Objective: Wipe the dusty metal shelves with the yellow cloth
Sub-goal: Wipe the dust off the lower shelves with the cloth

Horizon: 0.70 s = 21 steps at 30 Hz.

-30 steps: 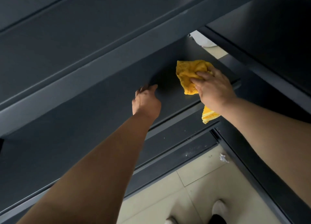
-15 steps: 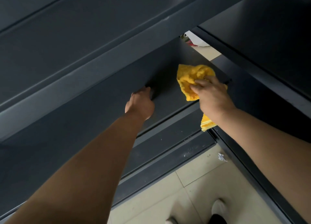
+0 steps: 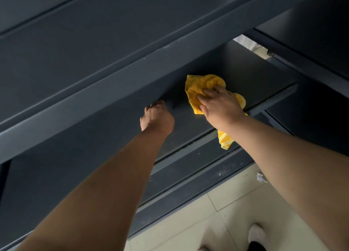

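Observation:
The yellow cloth (image 3: pixel 202 86) lies bunched on the dark metal shelf (image 3: pixel 245 75), and one end of it hangs over the shelf's front edge. My right hand (image 3: pixel 221 105) grips the cloth and presses it onto the shelf surface. To its left, my left hand (image 3: pixel 156 117) rests on the same shelf. Its fingers reach forward under the front beam of the upper shelf (image 3: pixel 94 99), which hides the fingertips.
A lower shelf (image 3: pixel 188 167) speckled with dust sits below. A second dark shelf unit (image 3: pixel 311 109) adjoins on the right. Beige floor tiles (image 3: pixel 236 213) show at the bottom, with a white paper scrap (image 3: pixel 261 178) and my white shoe (image 3: pixel 256 233).
My right hand has slid the cloth leftward along the shelf, closer to my left hand. My left hand has stayed almost in place.

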Motion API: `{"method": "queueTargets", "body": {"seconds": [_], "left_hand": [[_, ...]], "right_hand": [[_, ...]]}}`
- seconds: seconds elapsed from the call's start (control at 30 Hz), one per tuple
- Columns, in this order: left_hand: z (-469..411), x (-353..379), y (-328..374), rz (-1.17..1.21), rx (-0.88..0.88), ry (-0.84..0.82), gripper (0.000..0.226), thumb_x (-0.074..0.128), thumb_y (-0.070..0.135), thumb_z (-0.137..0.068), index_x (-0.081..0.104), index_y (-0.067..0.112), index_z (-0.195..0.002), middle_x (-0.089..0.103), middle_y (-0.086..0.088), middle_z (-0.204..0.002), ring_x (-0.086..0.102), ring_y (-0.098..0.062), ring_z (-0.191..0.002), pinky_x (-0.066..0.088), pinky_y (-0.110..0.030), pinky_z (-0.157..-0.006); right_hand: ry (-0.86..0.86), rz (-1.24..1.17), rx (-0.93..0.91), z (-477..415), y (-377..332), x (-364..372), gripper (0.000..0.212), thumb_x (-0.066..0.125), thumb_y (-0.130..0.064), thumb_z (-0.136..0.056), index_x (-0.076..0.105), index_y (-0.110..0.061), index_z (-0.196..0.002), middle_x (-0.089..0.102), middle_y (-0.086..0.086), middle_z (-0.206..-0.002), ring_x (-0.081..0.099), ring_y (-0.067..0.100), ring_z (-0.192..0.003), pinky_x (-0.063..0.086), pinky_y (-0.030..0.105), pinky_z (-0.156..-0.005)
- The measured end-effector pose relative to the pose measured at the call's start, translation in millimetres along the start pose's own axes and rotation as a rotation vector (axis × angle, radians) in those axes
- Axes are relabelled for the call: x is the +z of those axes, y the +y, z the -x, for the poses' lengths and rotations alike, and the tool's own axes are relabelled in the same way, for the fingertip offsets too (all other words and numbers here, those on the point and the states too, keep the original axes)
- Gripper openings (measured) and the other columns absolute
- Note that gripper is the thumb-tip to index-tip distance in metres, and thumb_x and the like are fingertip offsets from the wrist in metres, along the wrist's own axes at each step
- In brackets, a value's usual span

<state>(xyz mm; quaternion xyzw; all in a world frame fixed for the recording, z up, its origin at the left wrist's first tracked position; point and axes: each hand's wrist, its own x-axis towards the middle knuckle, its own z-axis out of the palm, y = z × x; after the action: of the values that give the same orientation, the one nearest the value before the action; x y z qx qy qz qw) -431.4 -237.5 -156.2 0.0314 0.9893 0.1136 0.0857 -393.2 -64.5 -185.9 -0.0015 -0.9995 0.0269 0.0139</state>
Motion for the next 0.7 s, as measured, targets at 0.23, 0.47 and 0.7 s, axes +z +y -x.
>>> {"method": "queueTargets", "body": {"seconds": [0.23, 0.47, 0.7], "left_hand": [[-19.9, 13.7, 38.9, -0.074, 0.100, 0.007, 0.044, 0.043, 0.007, -0.084, 0.045, 0.015, -0.127, 0.050, -0.008, -0.129, 0.039, -0.029, -0.122, 0.038, -0.043, -0.089], [-46.7, 14.9, 77.9, -0.181, 0.095, 0.053, 0.035, 0.043, 0.008, -0.085, 0.048, 0.010, -0.119, 0.050, -0.011, -0.128, 0.041, -0.031, -0.121, 0.038, -0.043, -0.087], [-47.6, 24.0, 95.9, -0.125, 0.088, 0.023, 0.037, 0.042, 0.004, -0.084, 0.052, 0.017, -0.118, 0.053, -0.008, -0.126, 0.048, -0.031, -0.117, 0.034, -0.039, -0.082]], "right_hand": [[-0.061, -0.015, 0.045, -39.8, 18.8, 1.3, 0.048, 0.037, -0.036, -0.098, 0.033, -0.027, -0.145, 0.030, 0.000, -0.152, 0.018, 0.033, -0.141, 0.018, 0.049, -0.115], [-0.047, -0.068, 0.090, -73.7, 60.6, -1.5, 0.045, 0.031, -0.034, -0.100, 0.034, -0.032, -0.145, 0.024, -0.003, -0.155, 0.007, 0.029, -0.145, 0.006, 0.054, -0.116], [-0.034, -0.086, 0.105, -76.3, 123.4, -6.8, 0.050, 0.041, -0.020, -0.093, 0.038, -0.021, -0.143, 0.031, 0.007, -0.153, 0.017, 0.030, -0.144, 0.013, 0.048, -0.118]]}}
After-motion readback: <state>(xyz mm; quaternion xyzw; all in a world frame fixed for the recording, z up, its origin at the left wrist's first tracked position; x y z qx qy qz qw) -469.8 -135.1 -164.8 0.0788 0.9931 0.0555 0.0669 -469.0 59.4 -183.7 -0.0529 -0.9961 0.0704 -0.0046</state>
